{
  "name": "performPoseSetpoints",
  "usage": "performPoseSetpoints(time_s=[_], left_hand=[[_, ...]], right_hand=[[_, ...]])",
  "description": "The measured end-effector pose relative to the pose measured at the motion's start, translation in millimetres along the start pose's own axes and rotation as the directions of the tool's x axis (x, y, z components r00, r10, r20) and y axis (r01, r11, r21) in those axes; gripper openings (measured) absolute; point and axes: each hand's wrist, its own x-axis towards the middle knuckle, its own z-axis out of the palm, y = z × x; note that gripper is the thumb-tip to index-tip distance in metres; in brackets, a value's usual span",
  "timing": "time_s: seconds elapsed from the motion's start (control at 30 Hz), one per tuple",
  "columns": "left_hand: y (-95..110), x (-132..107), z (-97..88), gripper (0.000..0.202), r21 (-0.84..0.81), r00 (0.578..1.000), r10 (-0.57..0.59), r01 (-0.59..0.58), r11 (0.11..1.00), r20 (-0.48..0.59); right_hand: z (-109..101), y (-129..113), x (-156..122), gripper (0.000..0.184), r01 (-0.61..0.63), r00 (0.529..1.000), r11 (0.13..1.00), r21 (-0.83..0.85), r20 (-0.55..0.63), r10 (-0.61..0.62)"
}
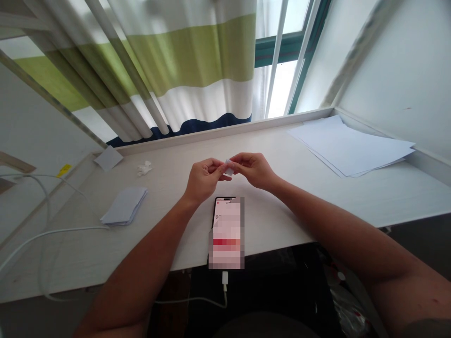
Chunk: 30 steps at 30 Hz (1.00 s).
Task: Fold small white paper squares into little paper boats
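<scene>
Left hand (203,179) and right hand (256,170) pinched on scrap (229,168) just beyond phone (226,220); I advise firm, even fingertip pressure.

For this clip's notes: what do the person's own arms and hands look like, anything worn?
The left forearm and right forearm are bare as far as the picture shows; no sleeves appear. The left hand and right hand wear no gloves, and no watch, bracelet or ring is visible.
</scene>
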Motion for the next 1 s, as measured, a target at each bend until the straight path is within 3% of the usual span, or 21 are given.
performPoseSetpoints(time_s=[0.2,0.57,0.73,0.9,1.0], left_hand=[[-7,2,-1.8,0.045,-0.031,0.999,-0.007,0.009,0.999,0.048],[-6,1,4.1,0.034,0.104,0.993,0.101,-0.095,0.990,-0.061],[-8,2,3.1,0.031,0.071,0.996,0.085,-0.083,0.994,-0.026],[-13,8,0.7,0.030,0.091,0.974,0.173,-0.161,0.983,-0.147],[-13,9,-1.0,0.027,0.110,0.958,0.192,-0.172,0.979,-0.215]], right_hand=[[1,-5,0,0.051,0.012,1.000,1.000,0.013,-0.026,-0.012],[1,1,1,0.047,-0.003,1.000,0.999,0.049,0.017,0.002],[2,0,1,0.042,0.022,0.999,1.000,0.001,0.042,-0.022],[2,-2,0,0.042,0.028,0.999,0.995,-0.091,-0.036,-0.032],[2,-5,-2,0.036,-0.003,1.000,0.998,-0.057,-0.025,0.001]])
